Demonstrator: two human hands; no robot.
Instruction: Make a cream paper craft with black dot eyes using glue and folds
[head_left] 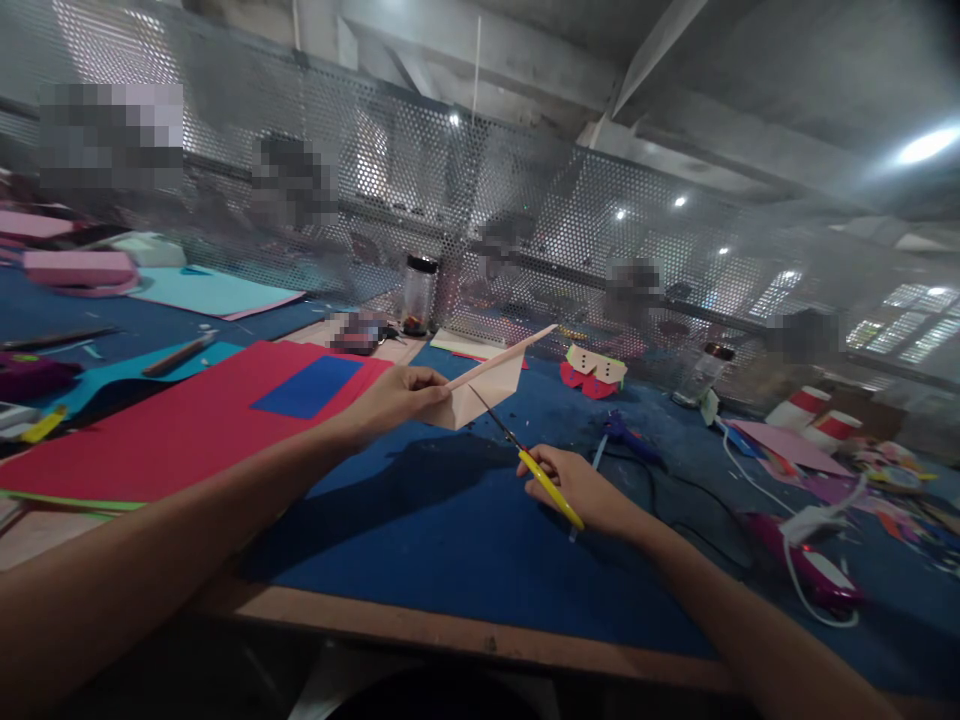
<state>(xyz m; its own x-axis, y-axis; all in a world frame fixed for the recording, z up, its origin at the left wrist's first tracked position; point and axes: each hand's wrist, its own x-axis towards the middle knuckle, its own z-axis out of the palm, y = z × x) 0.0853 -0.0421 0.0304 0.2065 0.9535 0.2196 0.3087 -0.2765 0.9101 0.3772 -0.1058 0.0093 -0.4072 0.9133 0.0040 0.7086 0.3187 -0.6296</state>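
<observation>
Head view: left hand point(405, 394) pinches the cream paper point(504, 378) by its near end, thumb and fingers pressed together, holding it up off the blue mat point(435, 550). Right hand point(579, 488) curled round the yellow handles of the scissors point(553, 490); blades point up at the paper's lower panel and overlap it — whether they bite in, cannot tell.

Progress, as I judge it: folding done, since the paper carries a crease with a strip standing along it; cutting seems under way or just starting, no piece seen coming free, so most of it likely remains. A red-and-cream piece point(594, 370) beyond looks assembled, dots and all. Left side: red sheet point(180, 425), blue rectangle point(309, 388) lying on it — both unheld.
</observation>
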